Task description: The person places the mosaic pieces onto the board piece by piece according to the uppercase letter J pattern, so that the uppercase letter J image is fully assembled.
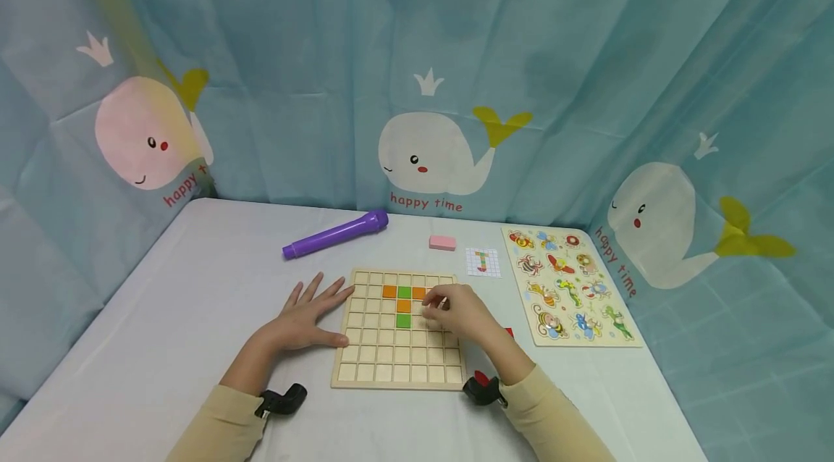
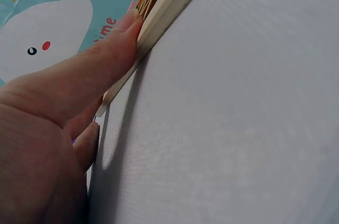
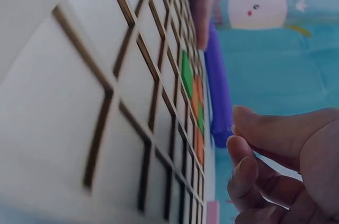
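Note:
On the table lies a square wooden grid board (image 1: 371, 355) with orange and green tiles (image 1: 404, 306) set in a T shape near its upper middle. My left hand (image 1: 300, 322) rests spread at the board's left side, the thumb and a fingertip touching its edge; the left wrist view shows the thumb (image 2: 100, 65) against the rim. Above the board's right part hovers my right hand (image 1: 459, 308), beside the rightmost orange tile (image 1: 419, 293). Its fingers are loosely bent, and in the right wrist view a small gap shows between thumb and index finger, with nothing visible in it.
A purple toy microphone (image 1: 335, 234) lies behind the board. Right of it are a pink block (image 1: 442, 242) and a small pattern card (image 1: 483, 262). An insect picture board (image 1: 567, 288) lies at the right. Red pieces (image 1: 481, 377) show partly near my right forearm.

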A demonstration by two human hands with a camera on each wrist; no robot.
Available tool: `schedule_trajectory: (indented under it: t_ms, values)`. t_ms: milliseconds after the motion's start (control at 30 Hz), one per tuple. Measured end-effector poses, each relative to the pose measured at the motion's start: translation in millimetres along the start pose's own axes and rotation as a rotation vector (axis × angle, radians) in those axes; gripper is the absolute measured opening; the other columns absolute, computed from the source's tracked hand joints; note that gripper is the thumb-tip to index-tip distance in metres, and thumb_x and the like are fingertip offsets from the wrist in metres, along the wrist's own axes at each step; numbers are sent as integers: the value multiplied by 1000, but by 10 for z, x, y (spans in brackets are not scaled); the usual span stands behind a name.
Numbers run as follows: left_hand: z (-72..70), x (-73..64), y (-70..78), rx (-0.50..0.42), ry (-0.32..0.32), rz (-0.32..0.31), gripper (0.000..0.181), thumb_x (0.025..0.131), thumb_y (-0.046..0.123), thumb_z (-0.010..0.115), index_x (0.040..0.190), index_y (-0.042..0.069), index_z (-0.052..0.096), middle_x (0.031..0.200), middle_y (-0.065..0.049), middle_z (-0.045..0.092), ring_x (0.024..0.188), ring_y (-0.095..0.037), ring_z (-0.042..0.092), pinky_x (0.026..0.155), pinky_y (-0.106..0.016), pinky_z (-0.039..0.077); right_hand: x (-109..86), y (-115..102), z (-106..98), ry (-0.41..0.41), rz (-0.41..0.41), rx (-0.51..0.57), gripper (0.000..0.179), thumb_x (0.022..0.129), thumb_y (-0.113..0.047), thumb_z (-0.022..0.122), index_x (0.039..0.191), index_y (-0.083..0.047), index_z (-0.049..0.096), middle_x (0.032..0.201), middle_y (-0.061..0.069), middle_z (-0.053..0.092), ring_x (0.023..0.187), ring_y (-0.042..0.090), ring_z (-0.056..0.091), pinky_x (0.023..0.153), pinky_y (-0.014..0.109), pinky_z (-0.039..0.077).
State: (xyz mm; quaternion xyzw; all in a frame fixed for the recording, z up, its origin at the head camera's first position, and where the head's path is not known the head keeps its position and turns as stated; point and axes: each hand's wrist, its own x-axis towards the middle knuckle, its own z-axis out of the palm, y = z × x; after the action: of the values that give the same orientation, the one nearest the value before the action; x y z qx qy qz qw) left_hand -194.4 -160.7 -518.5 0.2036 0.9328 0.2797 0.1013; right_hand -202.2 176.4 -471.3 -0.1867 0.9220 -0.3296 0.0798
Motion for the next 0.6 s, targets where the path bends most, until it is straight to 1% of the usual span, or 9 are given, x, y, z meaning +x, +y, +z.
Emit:
schedule_trajectory:
  t_ms: [267,433,600]
  values:
    - [7,14,-18,2,-1,0,104,74,66,78,159,25,33,169,-7,20,155,-44,-5,121,-65,-12,-175,169,-208,65,23,8,10,91,-18,76,99,-13,75,84,-8,67,70,11,57,58,24,49]
    - [26,13,-35,-2,-5,0,105,73,67,77,159,25,33,169,-8,20,155,-44,-6,121,-65,-12,-278,328,-283,78,59,-2,9,90,-18,77,98,-14,75,83,-9,66,70,10,56,57,24,48]
    - [30,16,-44,-4,-1,2,105,73,67,77,159,25,34,169,-7,20,155,-44,-5,121,-65,-12,-403,425,-367,102,111,1,9,89,-18,78,97,-16,76,83,-10,67,72,11,57,59,24,48]
